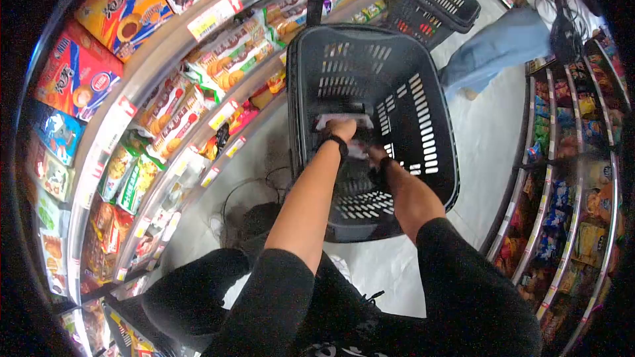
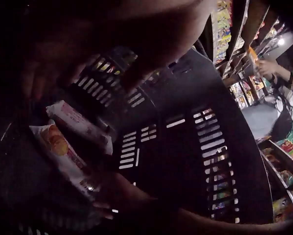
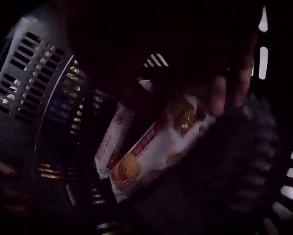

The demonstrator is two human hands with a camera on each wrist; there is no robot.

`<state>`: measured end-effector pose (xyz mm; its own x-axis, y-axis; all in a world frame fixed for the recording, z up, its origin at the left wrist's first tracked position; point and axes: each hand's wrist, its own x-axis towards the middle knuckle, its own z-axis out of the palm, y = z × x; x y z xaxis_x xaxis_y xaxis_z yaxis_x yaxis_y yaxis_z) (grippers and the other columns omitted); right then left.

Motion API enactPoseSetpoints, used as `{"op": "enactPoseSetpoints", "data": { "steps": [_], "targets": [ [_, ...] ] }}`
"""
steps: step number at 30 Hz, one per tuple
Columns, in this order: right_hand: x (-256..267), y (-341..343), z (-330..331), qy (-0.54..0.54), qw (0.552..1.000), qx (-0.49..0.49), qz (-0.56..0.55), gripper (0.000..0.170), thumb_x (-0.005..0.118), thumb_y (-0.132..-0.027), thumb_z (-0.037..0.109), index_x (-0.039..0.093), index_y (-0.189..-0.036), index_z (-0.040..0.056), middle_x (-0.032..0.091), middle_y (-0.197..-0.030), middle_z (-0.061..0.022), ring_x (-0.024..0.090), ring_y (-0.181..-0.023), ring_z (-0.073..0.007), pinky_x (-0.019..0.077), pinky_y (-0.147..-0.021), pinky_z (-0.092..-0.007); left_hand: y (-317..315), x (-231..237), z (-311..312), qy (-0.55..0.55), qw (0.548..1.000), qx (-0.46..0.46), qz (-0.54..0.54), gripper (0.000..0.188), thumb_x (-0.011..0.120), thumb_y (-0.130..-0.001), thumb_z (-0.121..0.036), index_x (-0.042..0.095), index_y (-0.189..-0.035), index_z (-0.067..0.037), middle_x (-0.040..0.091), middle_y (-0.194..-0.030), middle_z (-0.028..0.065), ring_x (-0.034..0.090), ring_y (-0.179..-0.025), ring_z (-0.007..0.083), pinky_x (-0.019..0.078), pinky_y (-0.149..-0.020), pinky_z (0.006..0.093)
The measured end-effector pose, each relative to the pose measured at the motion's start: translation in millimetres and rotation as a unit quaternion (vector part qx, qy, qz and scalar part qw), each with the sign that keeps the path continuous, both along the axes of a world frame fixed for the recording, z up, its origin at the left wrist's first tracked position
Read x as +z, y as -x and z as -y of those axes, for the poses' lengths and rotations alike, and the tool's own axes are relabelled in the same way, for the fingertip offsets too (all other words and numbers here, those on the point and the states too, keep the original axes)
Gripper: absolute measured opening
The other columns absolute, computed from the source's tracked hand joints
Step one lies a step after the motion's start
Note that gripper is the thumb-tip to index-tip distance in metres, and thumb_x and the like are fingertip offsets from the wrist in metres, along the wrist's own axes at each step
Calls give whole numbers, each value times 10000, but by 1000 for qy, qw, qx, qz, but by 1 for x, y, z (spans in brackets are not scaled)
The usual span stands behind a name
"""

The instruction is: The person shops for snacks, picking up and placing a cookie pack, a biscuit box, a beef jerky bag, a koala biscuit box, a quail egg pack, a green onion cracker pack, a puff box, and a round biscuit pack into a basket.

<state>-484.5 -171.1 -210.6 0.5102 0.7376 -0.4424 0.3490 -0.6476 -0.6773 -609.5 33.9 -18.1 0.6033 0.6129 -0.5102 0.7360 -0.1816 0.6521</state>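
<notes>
Two long biscuit packs lie side by side, deep inside a black shopping basket (image 1: 403, 59). The nearer biscuit pack (image 2: 63, 152), white with round biscuits printed on it, has its end in my right hand (image 2: 118, 192). In the right wrist view the fingertips (image 3: 217, 95) of that hand curl onto the pack's edge. Beside it rests the other biscuit pack (image 2: 80, 122), white and pink. My left hand (image 1: 342, 128) reaches down over this second pack; the left wrist view shows its fingers and thumb spread and straight above it. Both hands are dark in the wrist views.
Shelves of packaged biscuits (image 1: 231, 59) curve along the left, with snack shelves (image 1: 562, 185) on the right. Behind the basket stands another black basket (image 1: 430, 10). A person in blue jeans (image 1: 496, 49) is close by at upper right. A dark bag (image 1: 254, 225) sits on the floor.
</notes>
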Motion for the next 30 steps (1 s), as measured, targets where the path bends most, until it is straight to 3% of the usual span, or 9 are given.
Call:
{"op": "enactPoseSetpoints", "data": {
  "steps": [1, 3, 7, 11, 16, 21, 22, 27, 30],
  "targets": [
    [30, 22, -10, 123, 955, -210, -167, 419, 611, -882, 439, 672, -1074, 72, 685, -900, -135, 658, -686, -248, 535, -566, -409, 3, -19, -6, 49, 997, 3, 64, 522, 537, -857, -356, 653, -1090, 96, 673, -1151, 293, 644, -1109, 351, 473, -964, 436],
    [-3, 32, 3, 93, 902, -246, -342, 548, 575, -911, 542, 615, -1192, 73, 692, -994, -170, 686, -739, -269, 546, -549, -395, 11, -9, -13, 116, 991, 55, 34, 622, 588, -792, -363, 640, -1211, 94, 569, -1357, 297, 556, -1273, 417, 433, -1087, 447],
    [10, 61, -14, 227, 962, -26, -147, 528, 555, -926, 528, 622, -1205, 84, 701, -997, -166, 691, -783, -285, 551, -595, -411, 34, 34, -11, 84, 995, 54, 19, 621, 593, -798, -384, 644, -1216, 72, 591, -1318, 311, 572, -1252, 413, 441, -1078, 448],
    [17, 106, -53, 359, 922, 140, 36, 511, 535, -941, 514, 630, -1217, 95, 710, -1000, -162, 696, -826, -302, 555, -641, -426, 34, 5, -7, -3, 993, 117, 19, 481, 588, -772, -331, 698, -958, 99, 716, -1012, 264, 698, -998, 378, 520, -883, 436],
    [12, 134, -82, 441, 868, 189, 127, 491, 509, -961, 496, 639, -1233, 108, 722, -1004, -157, 702, -881, -322, 561, -699, -446, 56, 39, -20, 112, 981, 109, 114, 582, 620, -783, -382, 685, -1133, 78, 657, -1192, 319, 617, -1169, 451, 460, -1025, 474],
    [42, 109, -77, 376, 868, 295, 131, 475, 484, -980, 479, 648, -1248, 122, 733, -1008, -153, 709, -935, -343, 567, -756, -465, 67, 27, -43, 113, 988, 104, 32, 663, 645, -771, -363, 612, -1220, 123, 629, -1245, 327, 585, -1224, 451, 437, -1061, 467],
    [55, 99, -79, 357, 871, 310, 134, 473, 479, -984, 475, 649, -1252, 125, 735, -1009, -152, 710, -946, -347, 568, -767, -469, 63, -12, -47, 111, 987, 112, 42, 697, 648, -770, -365, 583, -1252, 134, 616, -1268, 329, 579, -1235, 447, 431, -1069, 465],
    [164, 67, -85, 184, 886, 347, 245, 520, 422, -992, 523, 666, -1227, 128, 744, -964, -152, 715, -938, -377, 566, -786, -483, 91, 73, -28, 82, 988, 126, 45, 794, 677, -782, -368, 484, -1316, 186, 539, -1350, 366, 518, -1308, 442, 428, -1072, 456],
    [351, 102, -80, 199, 929, 242, 199, 491, 507, -951, 536, 712, -1016, 94, 734, -968, -160, 704, -890, -380, 559, -751, -481, 78, -6, -44, 204, 964, 143, 96, 764, 723, -774, -478, 576, -1298, 58, 655, -1230, 183, 616, -1116, 290, 465, -951, 383]
  ]
}}
